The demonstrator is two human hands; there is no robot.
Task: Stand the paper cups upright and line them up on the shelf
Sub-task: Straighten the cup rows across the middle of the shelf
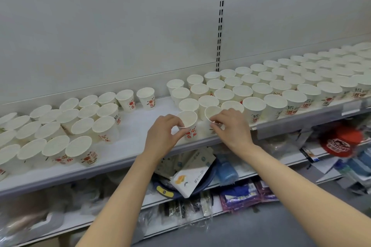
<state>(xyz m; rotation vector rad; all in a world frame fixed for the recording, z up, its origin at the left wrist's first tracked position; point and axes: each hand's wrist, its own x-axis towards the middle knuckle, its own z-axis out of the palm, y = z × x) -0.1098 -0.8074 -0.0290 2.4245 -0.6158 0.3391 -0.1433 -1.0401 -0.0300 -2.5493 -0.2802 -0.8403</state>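
Both hands reach forward over the front edge of the shelf [124, 142], forearms bare and stretched out from the bottom of the view, converging toward the middle. The left hand [160, 136] is bent at the wrist, with thumb and forefinger curled to pinch the near rim of a paper cup [188, 124] that stands upright near the shelf's front lip, its red print facing outward. The right hand [230, 126] arches down from above, knuckles up, its fingertips curled onto the near rim of a second cup [212, 113] just to the right of the first; that cup also stands upright, its lower part hidden behind the hand. The two held cups stand just beside each other, at the left end of the block of cups on the right [281, 90], which stands in close, upright rows running off along the shelf to the right edge. A bare strip of shelf separates them from the cluster of cups on the left [60, 132], also upright, packed less evenly, with a few set further back toward the grey back panel [120, 36]. A slotted upright rail [220, 18] divides that panel. Below the shelf, a lower shelf [297, 161] carries mixed packaged goods, among them a white box [190, 180] tilted on its side and a red cap [341, 142].
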